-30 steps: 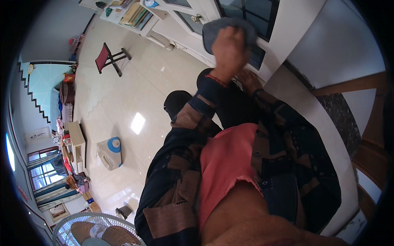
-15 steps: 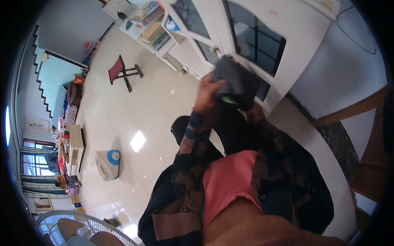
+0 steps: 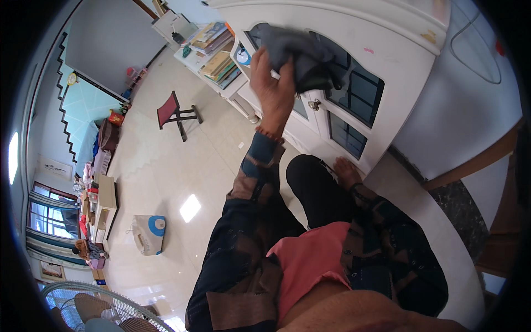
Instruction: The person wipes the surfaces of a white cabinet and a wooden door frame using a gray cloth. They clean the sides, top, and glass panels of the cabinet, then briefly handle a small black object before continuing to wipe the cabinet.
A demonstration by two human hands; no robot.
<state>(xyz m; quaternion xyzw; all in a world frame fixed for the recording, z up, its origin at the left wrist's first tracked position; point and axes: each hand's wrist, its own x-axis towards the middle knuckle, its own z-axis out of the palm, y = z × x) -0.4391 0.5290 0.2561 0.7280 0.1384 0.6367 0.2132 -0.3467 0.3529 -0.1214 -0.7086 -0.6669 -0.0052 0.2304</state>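
Note:
A dark grey cloth, slightly blurred, lies bunched against the upper glass of the white cabinet. My left hand grips its near edge, arm stretched forward, and the cloth hides part of both upper panes. Below it a metal knob sits on the cabinet door. My right hand is down beside my right knee, near the foot of the cabinet. No object shows in it, and its fingers appear loosely extended.
Left of the cabinet stands a low white shelf with stacked books. A red folding stool and a white-and-blue bag are on the tiled floor. A fan is at the lower left; brown wooden furniture stands at right.
My left hand has carried the cloth up and forward from above my knees to the cabinet glass. My right hand, earlier close under the cloth, is now apart from it, lower by the knee.

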